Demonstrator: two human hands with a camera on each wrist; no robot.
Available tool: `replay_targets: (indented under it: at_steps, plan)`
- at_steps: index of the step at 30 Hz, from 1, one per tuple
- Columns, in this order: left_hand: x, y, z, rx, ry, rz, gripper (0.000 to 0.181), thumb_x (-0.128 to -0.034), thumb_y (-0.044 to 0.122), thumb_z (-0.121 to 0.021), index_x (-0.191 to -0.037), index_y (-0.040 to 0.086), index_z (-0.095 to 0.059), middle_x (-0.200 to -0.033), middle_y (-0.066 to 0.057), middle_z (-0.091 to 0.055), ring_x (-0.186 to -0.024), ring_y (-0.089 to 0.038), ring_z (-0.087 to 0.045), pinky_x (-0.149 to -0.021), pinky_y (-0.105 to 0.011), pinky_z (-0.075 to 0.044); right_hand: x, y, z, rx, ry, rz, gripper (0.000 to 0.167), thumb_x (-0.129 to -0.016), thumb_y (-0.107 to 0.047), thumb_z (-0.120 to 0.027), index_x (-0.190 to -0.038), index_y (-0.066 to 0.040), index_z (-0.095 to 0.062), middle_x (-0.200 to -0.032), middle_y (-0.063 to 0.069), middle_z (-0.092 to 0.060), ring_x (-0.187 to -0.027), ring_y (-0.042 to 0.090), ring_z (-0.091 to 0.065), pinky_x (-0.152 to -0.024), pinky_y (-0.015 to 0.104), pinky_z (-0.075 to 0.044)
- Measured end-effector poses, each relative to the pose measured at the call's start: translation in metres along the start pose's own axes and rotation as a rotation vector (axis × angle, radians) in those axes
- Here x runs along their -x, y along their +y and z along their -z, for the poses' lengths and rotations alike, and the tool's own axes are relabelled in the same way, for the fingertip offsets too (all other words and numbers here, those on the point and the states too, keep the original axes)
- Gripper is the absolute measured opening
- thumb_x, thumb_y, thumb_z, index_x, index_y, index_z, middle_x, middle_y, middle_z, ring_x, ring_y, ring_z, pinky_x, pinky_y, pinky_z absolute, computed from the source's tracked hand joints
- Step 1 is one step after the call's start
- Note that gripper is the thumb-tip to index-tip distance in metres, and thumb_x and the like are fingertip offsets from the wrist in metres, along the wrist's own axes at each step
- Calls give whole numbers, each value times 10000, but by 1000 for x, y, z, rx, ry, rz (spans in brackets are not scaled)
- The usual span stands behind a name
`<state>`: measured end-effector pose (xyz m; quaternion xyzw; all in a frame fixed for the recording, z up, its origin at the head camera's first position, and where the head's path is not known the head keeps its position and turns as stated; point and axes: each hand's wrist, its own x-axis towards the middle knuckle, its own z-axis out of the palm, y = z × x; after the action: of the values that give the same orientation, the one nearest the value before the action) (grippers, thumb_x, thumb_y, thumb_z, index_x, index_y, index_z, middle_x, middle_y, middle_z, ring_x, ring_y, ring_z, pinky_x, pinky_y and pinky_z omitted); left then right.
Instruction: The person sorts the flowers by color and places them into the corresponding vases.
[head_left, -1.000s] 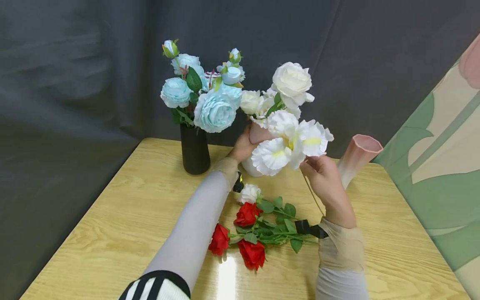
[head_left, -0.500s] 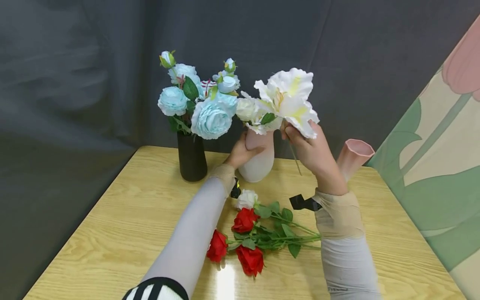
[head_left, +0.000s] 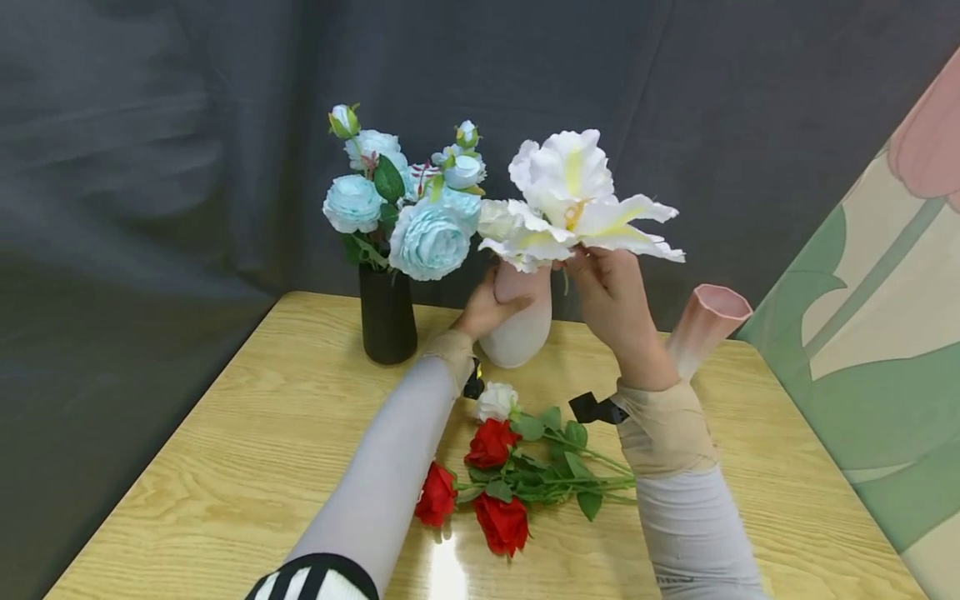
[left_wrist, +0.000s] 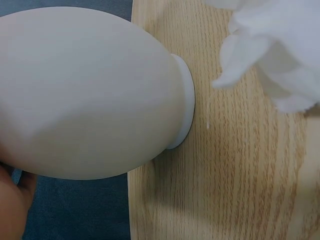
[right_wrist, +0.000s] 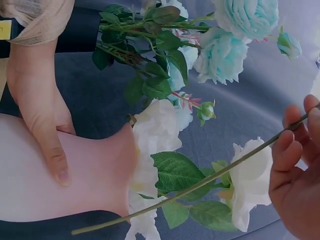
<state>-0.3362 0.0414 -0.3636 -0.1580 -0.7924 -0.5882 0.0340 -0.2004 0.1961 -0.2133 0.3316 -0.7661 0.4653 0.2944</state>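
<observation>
My left hand grips the neck of a pink-and-white vase, its thumb lying along the front in the right wrist view. White flowers and green leaves rise from the vase mouth. My right hand pinches the thin stem of a large white iris-like flower with yellow streaks, just under its bloom. In the right wrist view that stem slants across the vase opening, its bare end beyond the rim; whether it touches the rim I cannot tell. The bloom hides much of the vase's other flowers in the head view.
A black vase with light blue flowers stands to the left. Red roses and a white rose lie on the wooden table in front. Behind my right hand, a ribbed pink vase leans rightward.
My right hand has raised the white iris-like flower and brought it left, toward the vase mouth, turning the bloom on the way. The left hand keeps its grip on the vase.
</observation>
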Motion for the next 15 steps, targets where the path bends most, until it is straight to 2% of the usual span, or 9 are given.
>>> replay_targets:
  at_steps: [3,7,10,12,15]
  plan:
    - [0,2,1,2,4,0,836,-888,260,-748,-1514,23,-246,-1491,-193,-445,-1384,-305,-455,-1161,-414,-388,0,-2,0,-32,29,42,188,-979,104,-452,-1014,160,-628,-848,49,-607,-746,-20,-521,-692,163,-447]
    - [-2,4,2,-20,13,-17,832,-888,246,-748,-1512,30,-242,-1489,-188,-442,-1382,-302,-454,-1164,-396,-384,-2,-6,0,-29,63,102,159,-981,101,-449,-975,156,-598,-769,-23,-536,-620,-28,-457,-578,149,-396]
    - [-1,4,3,-2,10,-40,852,-887,217,-746,-1531,39,-217,-1514,-180,-418,-1404,-295,-427,-1185,-388,-354,-2,-10,0,-49,78,112,170,-971,106,-431,-1023,166,-581,-814,-75,-522,-553,-27,-399,-520,147,-349]
    - [-1,4,3,32,6,-60,847,-884,185,-748,-1536,34,-229,-1521,-179,-417,-1411,-295,-417,-1196,-377,-335,-2,-13,0,-62,87,109,216,-948,109,-429,-1079,172,-589,-876,-30,-572,-633,-25,-456,-589,149,-389]
    - [2,1,2,82,5,-72,802,-875,139,-752,-1518,15,-289,-1507,-174,-448,-1402,-283,-431,-1199,-356,-327,1,-15,-1,-52,104,106,296,-926,96,-407,-1142,168,-597,-980,161,-628,-832,-1,-513,-750,177,-428]
